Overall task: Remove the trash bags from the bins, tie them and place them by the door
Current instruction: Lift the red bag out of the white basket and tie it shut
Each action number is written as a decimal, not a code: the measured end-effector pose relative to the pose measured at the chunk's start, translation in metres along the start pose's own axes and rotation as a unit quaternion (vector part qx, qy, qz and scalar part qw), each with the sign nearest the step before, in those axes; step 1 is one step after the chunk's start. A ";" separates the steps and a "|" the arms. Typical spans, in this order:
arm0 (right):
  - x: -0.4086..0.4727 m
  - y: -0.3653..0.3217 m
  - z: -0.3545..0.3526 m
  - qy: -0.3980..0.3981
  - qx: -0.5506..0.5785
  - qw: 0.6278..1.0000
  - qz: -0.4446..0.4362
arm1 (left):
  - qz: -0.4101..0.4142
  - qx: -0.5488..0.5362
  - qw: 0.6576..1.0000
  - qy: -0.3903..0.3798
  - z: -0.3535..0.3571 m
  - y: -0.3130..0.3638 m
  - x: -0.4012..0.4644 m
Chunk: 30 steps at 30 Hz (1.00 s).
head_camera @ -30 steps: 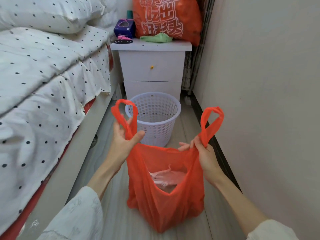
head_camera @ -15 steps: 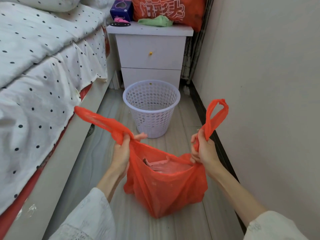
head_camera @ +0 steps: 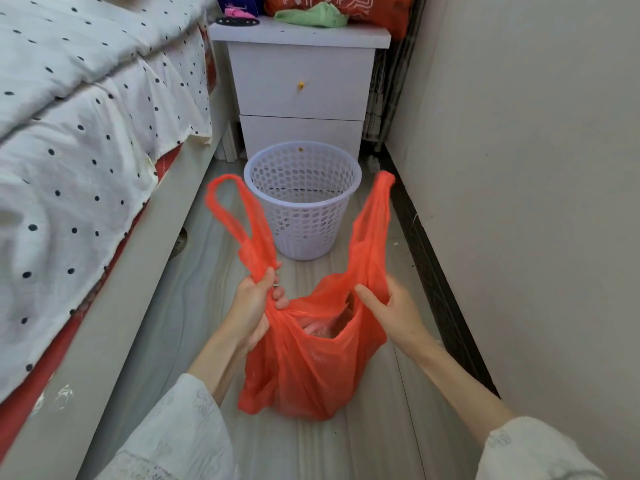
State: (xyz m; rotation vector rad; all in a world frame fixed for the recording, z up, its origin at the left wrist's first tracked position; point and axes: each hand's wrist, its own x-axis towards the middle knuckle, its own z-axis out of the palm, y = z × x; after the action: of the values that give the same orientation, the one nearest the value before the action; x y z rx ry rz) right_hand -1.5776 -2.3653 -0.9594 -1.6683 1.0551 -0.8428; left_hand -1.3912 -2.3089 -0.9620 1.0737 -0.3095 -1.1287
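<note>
Red bag (head_camera: 311,368) on floor (head_camera: 363,445), mouth untied, between bed (head_camera: 86,133) and wall; left hand (head_camera: 254,306) grips left handle base; right hand (head_camera: 391,311) holds right handle, fingers loosely curled; bin (head_camera: 302,202) just behind, unlined.

The pale plank floor (head_camera: 311,452) runs up the middle of the frame. An orange bag (head_camera: 311,368) sits on it at lower centre; a white perforated bin (head_camera: 302,216) stands beyond, just before a white nightstand (head_camera: 300,95) at top centre.
</note>
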 end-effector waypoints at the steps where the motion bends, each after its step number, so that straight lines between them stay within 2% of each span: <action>1: 0.004 -0.003 0.003 -0.011 0.008 1.000 -0.010 | -0.008 0.011 1.000 -0.012 0.000 -0.001 -0.001; 5: 0.025 -0.012 0.016 -0.062 0.001 0.998 -0.022 | -0.015 0.004 0.999 -0.045 -0.002 0.002 -0.007; 8: 0.035 -0.023 0.027 -0.049 0.103 0.992 0.043 | 0.004 0.009 0.999 -0.037 -0.005 0.004 -0.012; 10: 0.038 -0.026 0.031 -0.008 0.194 0.975 0.104 | 0.031 0.016 0.999 -0.022 -0.007 0.006 -0.015; 14: 0.032 -0.027 0.025 0.056 0.328 0.928 0.167 | 0.055 0.000 0.998 0.001 -0.013 0.012 -0.016; 17: 0.021 -0.029 0.011 0.004 0.397 0.898 0.191 | 0.061 0.001 0.998 0.016 -0.014 0.015 -0.017; 19: 0.011 -0.027 0.004 -0.061 0.378 0.903 0.197 | 0.054 0.007 0.998 0.024 -0.013 0.014 -0.014; 21: 0.004 -0.024 0.003 -0.085 0.311 0.923 0.210 | 0.036 -0.004 0.999 0.029 -0.015 0.011 -0.011; 23: 0.000 -0.019 0.005 -0.051 0.284 0.932 0.218 | 0.003 -0.043 0.999 0.026 -0.018 0.010 -0.011; 26: -0.001 -0.017 0.008 -0.004 0.367 0.902 0.230 | -0.025 -0.082 0.996 -0.002 -0.026 0.013 -0.016; 30: -0.007 -0.024 0.016 0.003 0.387 0.900 0.201 | -0.054 -0.052 0.997 -0.020 -0.030 0.012 -0.021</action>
State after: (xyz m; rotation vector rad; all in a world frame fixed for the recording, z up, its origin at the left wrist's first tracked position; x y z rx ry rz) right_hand -1.5601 -2.3493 -0.9416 -0.7442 0.8570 -0.8343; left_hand -1.3731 -2.2749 -0.9611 0.9870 -0.2235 -1.2511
